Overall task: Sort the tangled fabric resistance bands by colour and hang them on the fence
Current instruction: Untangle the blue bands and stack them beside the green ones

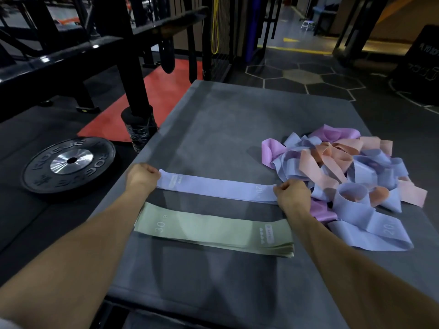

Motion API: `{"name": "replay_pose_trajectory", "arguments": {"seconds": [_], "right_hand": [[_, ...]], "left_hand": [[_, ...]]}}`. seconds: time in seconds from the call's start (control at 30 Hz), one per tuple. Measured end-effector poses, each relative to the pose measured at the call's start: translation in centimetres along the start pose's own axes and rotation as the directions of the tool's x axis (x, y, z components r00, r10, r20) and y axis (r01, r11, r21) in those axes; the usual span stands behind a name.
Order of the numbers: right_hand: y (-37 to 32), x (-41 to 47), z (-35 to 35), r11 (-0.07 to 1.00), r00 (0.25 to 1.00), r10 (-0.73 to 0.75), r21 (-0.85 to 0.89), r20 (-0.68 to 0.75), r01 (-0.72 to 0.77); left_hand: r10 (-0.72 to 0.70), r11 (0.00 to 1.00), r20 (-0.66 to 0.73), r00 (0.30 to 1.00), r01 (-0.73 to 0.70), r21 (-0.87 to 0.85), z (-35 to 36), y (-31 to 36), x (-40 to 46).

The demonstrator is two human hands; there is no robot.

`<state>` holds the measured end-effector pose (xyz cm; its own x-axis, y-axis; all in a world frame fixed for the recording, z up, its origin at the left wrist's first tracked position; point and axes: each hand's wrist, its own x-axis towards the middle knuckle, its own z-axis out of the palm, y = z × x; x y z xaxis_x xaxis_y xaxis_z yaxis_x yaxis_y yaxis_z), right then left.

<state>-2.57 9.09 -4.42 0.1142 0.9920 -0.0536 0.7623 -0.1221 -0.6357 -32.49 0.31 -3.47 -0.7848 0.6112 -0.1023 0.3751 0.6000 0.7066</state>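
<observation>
- My left hand (pixel 142 177) is curled into a fist, pinching the left end of the lavender band (pixel 215 187) near the bench's (pixel 225 119) left edge.
- My right hand (pixel 291 193) is fisted too, clamped on that band's right end, just beside the tangled pile (pixel 344 172).
- Between the two fists the lavender band lies flat and straight on the bench, a "20" printed near the right end.
- Both forearms reach forward from the near edge, wrists low, knuckles up.
- The green stack (pixel 213 230), marked "30", lies flat just nearer me, parallel to the lavender band; my right forearm crosses above its right end.
- The pile of lavender, peach and purple bands sits toward the bench's right edge.
- A weight plate (pixel 69 163) lies on the floor left of the bench.
</observation>
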Motion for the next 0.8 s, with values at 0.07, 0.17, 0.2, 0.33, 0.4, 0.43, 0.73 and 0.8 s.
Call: {"name": "replay_pose_trajectory", "arguments": {"seconds": [0.07, 0.17, 0.2, 0.33, 0.4, 0.43, 0.73, 0.8], "right_hand": [[0.1, 0.0, 0.0, 1.0, 1.0, 0.001, -0.003, 0.003, -0.001], [0.0, 0.0, 0.1, 1.0, 1.0, -0.008, -0.029, 0.01, 0.008], [0.0, 0.0, 0.1, 0.999, 1.0, -0.011, -0.031, 0.011, 0.012], [0.2, 0.0, -0.1, 0.999, 1.0, -0.031, -0.013, 0.006, 0.031], [0.3, 0.1, -0.1, 0.999, 0.999, -0.038, -0.001, 0.003, 0.038], [0.4, 0.2, -0.1, 0.999, 0.999, -0.045, -0.004, 0.005, 0.045], [0.9, 0.8, -0.6, 0.999, 0.997, -0.051, 0.008, 0.061, 0.051], [1.0, 0.6, -1.5, 0.997, 0.996, -0.054, 0.058, 0.074, 0.05]], "left_hand": [[0.015, 1.0, -0.008, 1.0, -0.015, -0.008, 0.2, 0.0, 0.1], [0.026, 1.0, -0.022, 0.999, -0.026, -0.001, 0.4, 0.0, 0.0], [0.024, 1.0, -0.026, 0.999, -0.024, -0.001, 0.4, 0.0, 0.0], [0.011, 1.0, -0.016, 1.0, -0.01, 0.003, 0.5, -0.1, 0.2], [0.015, 1.0, 0.009, 1.0, -0.015, 0.016, 0.4, -0.2, 0.4], [0.02, 0.999, 0.021, 1.0, -0.02, 0.026, 0.3, -0.3, 0.5], [0.053, 0.977, 0.038, 0.998, -0.06, 0.206, 0.2, 0.5, 0.4], [0.107, 0.959, 0.022, 0.994, -0.109, 0.26, 0.1, 1.6, -0.2]]}}
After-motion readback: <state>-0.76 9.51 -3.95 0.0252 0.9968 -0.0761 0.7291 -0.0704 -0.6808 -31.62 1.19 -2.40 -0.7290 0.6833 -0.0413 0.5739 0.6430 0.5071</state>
